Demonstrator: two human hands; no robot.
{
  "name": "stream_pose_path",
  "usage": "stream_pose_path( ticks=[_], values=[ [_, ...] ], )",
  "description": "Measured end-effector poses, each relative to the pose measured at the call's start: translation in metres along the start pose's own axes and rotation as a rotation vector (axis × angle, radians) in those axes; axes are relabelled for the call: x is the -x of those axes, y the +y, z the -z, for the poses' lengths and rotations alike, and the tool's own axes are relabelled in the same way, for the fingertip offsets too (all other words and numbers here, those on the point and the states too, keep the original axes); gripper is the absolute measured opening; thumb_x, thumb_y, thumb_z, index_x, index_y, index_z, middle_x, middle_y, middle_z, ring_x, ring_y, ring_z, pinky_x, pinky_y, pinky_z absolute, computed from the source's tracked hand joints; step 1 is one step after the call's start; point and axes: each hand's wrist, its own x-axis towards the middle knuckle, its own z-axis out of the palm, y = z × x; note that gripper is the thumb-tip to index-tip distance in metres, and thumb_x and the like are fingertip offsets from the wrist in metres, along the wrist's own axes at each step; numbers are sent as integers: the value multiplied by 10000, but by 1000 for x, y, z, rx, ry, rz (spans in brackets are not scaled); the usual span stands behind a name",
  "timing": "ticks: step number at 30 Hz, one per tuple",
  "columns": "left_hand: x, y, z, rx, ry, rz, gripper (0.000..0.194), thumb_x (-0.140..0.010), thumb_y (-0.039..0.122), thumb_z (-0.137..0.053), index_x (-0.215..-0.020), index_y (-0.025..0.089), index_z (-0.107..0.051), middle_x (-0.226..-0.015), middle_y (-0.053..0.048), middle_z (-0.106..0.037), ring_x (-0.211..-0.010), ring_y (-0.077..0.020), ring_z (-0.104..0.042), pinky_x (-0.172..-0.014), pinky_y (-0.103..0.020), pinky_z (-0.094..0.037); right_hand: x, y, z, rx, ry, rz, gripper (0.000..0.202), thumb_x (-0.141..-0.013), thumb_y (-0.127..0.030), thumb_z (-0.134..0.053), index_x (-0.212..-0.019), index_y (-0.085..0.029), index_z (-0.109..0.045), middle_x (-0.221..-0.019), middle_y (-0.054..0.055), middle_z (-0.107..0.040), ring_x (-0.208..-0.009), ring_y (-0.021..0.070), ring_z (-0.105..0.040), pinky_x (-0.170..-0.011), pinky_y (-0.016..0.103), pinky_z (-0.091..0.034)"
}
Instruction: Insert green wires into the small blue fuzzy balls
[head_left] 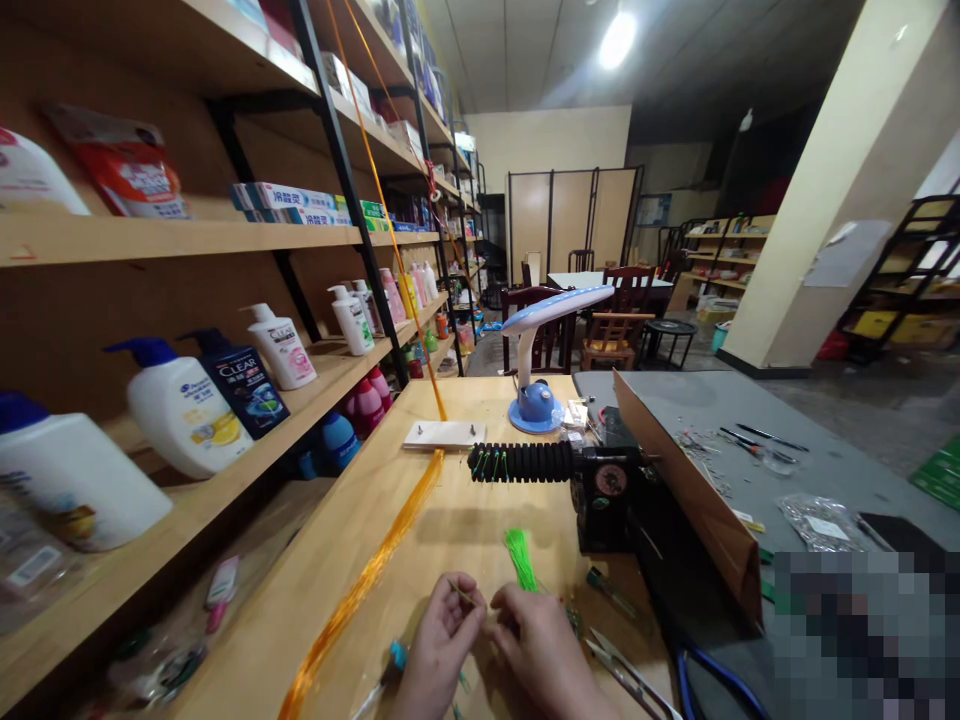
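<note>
Near the bottom centre, my left hand has its fingers curled in a pinch around something thin, too small to name. My right hand faces it closely, fingers bent and pressed together; what they hold is hidden. A bundle of bright green strands lies just beyond my right hand. Further back, a black ridged roller with green threads at its left end sticks out of a black machine. Orange strands run along the table on the left, from a pale clamp plate.
Scissors and blue-handled pliers lie right of my hands. A blue desk lamp stands at the back. An upright brown board borders the grey table. Shelves of bottles line the left.
</note>
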Motion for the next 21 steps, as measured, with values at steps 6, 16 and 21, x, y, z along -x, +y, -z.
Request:
stream_pose_path(
  ticks=[6,16,21],
  values=[
    [1,-1,0,-22,29,-1,318,-717,405,-797,-898,220,-612,-784,-7,-661,-785,-193,-632,-687,-272,-497,2,6,8,72,9,-4,124,-808,-98,-646,-833,-199,-712,-780,36,-768,-735,197,-705,-635,217,-414],
    [-1,-4,2,-31,-13,-22,290,-768,395,-759,-927,225,-587,-807,-2,-650,-820,-195,-637,-747,-292,-494,0,-3,6,92,-2,29,136,-849,-128,-640,-925,-201,-726,-800,42,-771,-762,209,-715,-644,225,-415],
    [-1,-5,3,-50,7,-9,310,-763,405,-758,-932,222,-573,-814,-8,-648,-809,-194,-627,-714,-285,-487,0,2,9,121,-11,22,158,-833,-85,-635,-900,-196,-726,-816,34,-773,-779,197,-715,-656,213,-415]
  ],
)
